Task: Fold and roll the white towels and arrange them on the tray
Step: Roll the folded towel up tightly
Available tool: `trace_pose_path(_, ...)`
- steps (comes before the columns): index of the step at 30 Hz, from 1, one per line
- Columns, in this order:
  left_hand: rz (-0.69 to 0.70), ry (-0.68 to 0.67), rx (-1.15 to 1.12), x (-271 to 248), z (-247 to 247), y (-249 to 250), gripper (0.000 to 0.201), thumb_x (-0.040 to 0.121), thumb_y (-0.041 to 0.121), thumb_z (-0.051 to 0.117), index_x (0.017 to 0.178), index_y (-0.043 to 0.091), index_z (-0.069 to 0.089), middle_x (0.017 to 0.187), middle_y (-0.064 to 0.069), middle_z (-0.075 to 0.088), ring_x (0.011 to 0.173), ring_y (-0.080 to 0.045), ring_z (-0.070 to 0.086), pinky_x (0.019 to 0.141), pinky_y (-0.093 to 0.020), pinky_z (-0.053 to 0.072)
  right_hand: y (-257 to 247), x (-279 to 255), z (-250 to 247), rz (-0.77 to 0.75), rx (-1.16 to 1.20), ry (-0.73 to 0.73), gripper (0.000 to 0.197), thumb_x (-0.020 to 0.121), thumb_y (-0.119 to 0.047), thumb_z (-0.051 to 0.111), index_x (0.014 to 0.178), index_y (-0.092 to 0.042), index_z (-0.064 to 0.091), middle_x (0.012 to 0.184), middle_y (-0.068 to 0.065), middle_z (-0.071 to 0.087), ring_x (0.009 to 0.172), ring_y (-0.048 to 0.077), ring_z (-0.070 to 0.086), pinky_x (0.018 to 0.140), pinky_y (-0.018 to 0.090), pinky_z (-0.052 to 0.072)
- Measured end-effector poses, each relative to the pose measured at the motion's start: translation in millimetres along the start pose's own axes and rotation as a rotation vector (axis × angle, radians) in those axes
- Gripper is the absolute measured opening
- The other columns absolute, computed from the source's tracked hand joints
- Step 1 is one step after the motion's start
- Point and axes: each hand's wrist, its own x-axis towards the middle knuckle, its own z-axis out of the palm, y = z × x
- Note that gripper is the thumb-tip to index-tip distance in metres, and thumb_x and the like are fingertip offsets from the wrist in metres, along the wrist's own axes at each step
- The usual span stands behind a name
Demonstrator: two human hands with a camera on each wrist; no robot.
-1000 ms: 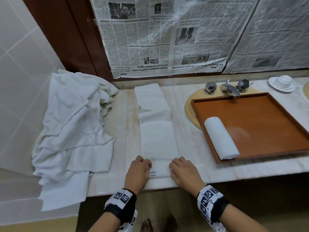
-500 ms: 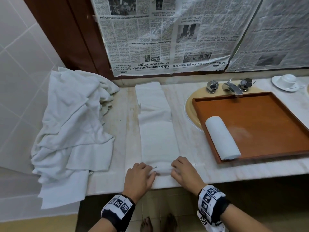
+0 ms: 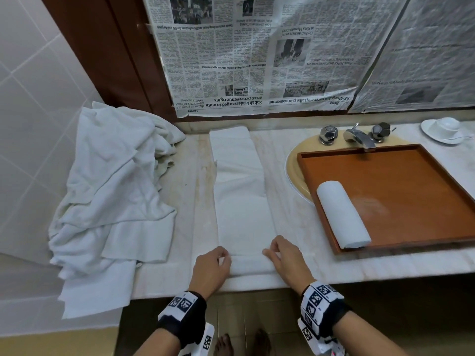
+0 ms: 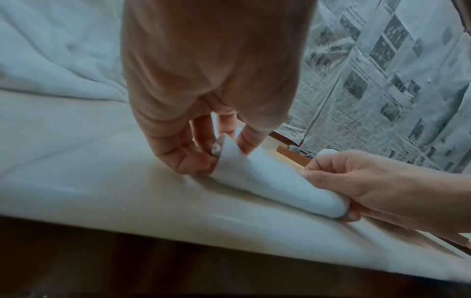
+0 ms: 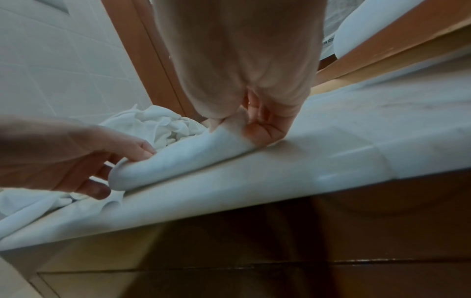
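White folded towel [image 3: 241, 201] lies lengthwise on the counter [image 3: 334, 263], its near end pinched by left hand [image 3: 212, 265] and right hand [image 3: 286, 260], evidently to keep the starting roll tight.

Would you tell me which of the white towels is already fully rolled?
The rolled towel lying in the wooden tray. The long strip is rolled only at its near end, and the heap is crumpled.

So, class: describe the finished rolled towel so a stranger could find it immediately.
Find the wooden tray over the sink. The rolled towel lies at the tray's left side. Unlike the heaped towels and the flat strip, it is a complete tight cylinder.
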Motion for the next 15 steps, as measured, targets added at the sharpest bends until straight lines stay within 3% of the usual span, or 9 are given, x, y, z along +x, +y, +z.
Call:
trace_pose_path(4, -0.03, 0.052, 0.007, 6.0, 1.9, -3.3, 0.014, 0.091, 0.035, 0.063, 0.088, 0.022, 0.057, 0.072, 0.004, 0.055, 0.068, -0.013, 0.053, 0.057, -0.022, 0.033, 0.5, 1.4, -3.6, -0.091, -0.036, -0.063, 0.018, 0.097, -0.031, 0.06, 0.088, -0.016, 0.059, 0.086, -0.004, 0.052, 0.075, 0.012, 0.052, 0.073, 0.028, 0.044)
trace_pose_path(8, 0.06, 0.125, 0.116, 1.3, 4.0, -5.8, 0.015, 0.095, 0.037, 0.061, 0.104, 0.026, 0.06, 0.109, 0.008, 0.048, 0.082, -0.012, 0.054, 0.068, -0.028, 0.041, 4.3, -2.5, -18.4, -0.136, 0.022, -0.175, 0.014, 0.097, -0.03, 0.06, 0.095, -0.021, 0.071, 0.091, -0.007, 0.061, 0.082, 0.002, 0.055, 0.076, 0.015, 0.039)
trace_pose_path(11, 0.202, 0.187, 0.274, -6.2, 12.6, -7.9, 0.005, 0.094, 0.027, 0.064, 0.098, 0.03, 0.064, 0.109, 0.014, 0.049, 0.089, -0.013, 0.052, 0.052, -0.03, 0.047, 3.4, -4.7, -14.2, -0.156, -0.049, -0.149, 0.018, 0.098, -0.025, 0.058, 0.097, -0.013, 0.071, 0.094, -0.002, 0.058, 0.082, 0.01, 0.056, 0.079, 0.023, 0.043)
trace_pose_path(13, 0.273, 0.166, 0.323, -7.3, 21.0, -12.8, 0.022, 0.087, 0.011, 0.069, 0.098, 0.03, 0.064, 0.101, 0.012, 0.055, 0.086, -0.014, 0.053, 0.047, -0.031, 0.046, -2.1, -4.9, -6.1, -0.136, -0.179, -0.123, 0.019, 0.1, -0.025, 0.052, 0.103, -0.012, 0.066, 0.101, 0.0, 0.054, 0.086, 0.019, 0.057, 0.077, 0.032, 0.047)
trace_pose_path(15, 0.307, 0.133, 0.321, -7.1, 22.8, -13.7, 0.035, 0.083, 0.003, 0.066, 0.104, 0.031, 0.062, 0.102, 0.012, 0.057, 0.085, -0.015, 0.052, 0.052, -0.032, 0.048, -8.3, -6.2, -1.3, -0.149, -0.326, -0.056, 0.011, 0.096, -0.018, 0.055, 0.105, -0.017, 0.061, 0.106, 0.0, 0.051, 0.088, 0.021, 0.055, 0.066, 0.033, 0.049)
